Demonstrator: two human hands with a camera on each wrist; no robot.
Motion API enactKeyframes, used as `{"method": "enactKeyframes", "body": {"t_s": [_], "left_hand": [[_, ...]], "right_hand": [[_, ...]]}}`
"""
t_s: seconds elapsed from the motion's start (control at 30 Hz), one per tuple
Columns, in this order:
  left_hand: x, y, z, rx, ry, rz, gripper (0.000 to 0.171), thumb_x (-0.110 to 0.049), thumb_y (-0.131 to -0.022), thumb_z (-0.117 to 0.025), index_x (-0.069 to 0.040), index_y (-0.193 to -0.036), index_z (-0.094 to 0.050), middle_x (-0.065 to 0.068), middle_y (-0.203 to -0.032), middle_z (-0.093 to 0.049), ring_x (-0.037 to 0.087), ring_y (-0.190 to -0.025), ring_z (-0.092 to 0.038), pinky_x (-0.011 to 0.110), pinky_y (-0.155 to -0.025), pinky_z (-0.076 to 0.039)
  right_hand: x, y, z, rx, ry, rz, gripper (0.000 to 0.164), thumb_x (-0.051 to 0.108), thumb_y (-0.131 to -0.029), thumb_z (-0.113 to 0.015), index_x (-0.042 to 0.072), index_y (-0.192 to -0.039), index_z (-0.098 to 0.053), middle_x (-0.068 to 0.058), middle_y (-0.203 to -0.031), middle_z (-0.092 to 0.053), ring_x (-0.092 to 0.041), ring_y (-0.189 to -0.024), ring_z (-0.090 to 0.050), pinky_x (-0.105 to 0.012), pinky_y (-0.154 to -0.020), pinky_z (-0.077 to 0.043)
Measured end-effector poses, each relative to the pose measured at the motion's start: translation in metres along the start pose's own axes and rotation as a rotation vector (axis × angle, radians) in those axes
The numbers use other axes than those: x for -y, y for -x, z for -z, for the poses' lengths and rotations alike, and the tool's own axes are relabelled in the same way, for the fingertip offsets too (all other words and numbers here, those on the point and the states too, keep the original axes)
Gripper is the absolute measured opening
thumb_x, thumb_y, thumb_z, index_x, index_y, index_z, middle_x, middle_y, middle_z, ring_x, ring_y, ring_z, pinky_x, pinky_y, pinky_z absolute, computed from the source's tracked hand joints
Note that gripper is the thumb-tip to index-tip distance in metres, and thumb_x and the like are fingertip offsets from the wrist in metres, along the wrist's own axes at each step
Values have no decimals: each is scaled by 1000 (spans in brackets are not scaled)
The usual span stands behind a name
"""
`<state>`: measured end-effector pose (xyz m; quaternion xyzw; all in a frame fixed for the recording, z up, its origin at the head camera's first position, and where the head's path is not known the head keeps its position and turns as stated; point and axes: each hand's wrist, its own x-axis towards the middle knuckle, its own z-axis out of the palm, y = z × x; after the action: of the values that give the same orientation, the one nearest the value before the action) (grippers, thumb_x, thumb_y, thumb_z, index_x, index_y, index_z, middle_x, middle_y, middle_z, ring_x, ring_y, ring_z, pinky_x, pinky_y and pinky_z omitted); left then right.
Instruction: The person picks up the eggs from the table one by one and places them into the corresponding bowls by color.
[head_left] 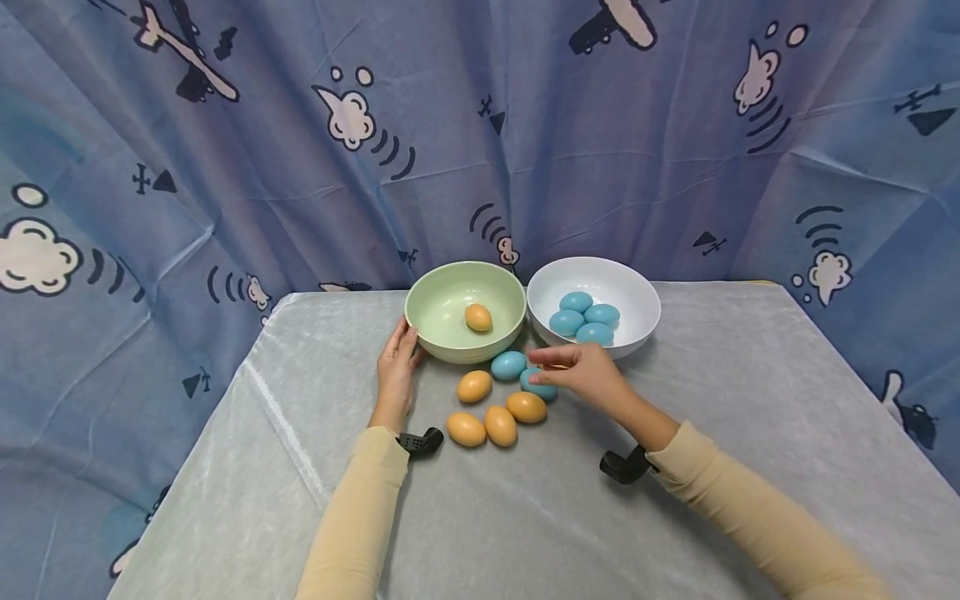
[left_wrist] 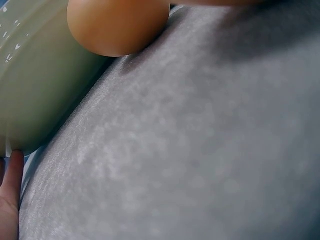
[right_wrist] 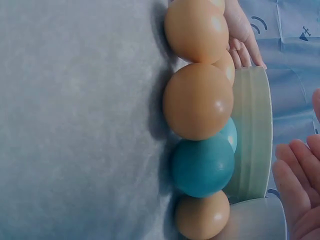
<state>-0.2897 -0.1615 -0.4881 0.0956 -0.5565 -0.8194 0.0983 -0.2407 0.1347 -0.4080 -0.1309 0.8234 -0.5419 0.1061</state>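
Note:
My left hand rests its fingers against the left side of a green bowl, which holds one orange egg. Above a blue egg hovers my right hand, its fingers stretched out and holding nothing in the right wrist view. A second blue egg lies beside that one, in front of the green bowl. Several orange eggs are grouped nearer to me on the cloth. In the right wrist view another orange egg sits past the blue egg; the right hand hides that spot in the head view.
A white bowl holding several blue eggs stands right of the green bowl, close to it. Grey cloth covers the table. Behind the bowls hangs a blue patterned curtain.

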Motion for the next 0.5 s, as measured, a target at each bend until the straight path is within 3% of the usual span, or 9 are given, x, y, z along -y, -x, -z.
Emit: {"method": "enactKeyframes", "body": {"t_s": [0.3,0.5], "left_hand": [[-1,0,-1,9,7,-8,55,-25,-103,-56,-14,-153,-39,3,-161,-36,20,-143,-43,36,-115,-42],[-1,1,0,12,0,-14,55,-25,-103,-57,-13,-154,-39,3,-160,-37,21,-143,-43,29,-109,-47]], "right_hand": [[-9,3,-3,-4,-18,36,47,16,-82,-83,-1,-123,-69,-18,-123,-70,-32,-119,-65,-28,-97,-56],[-13,6,-3,-14,1,26,48,20,-81,-84,0,-122,-70,-18,-122,-71,-32,-118,-66,-28,-95,-57]]}}
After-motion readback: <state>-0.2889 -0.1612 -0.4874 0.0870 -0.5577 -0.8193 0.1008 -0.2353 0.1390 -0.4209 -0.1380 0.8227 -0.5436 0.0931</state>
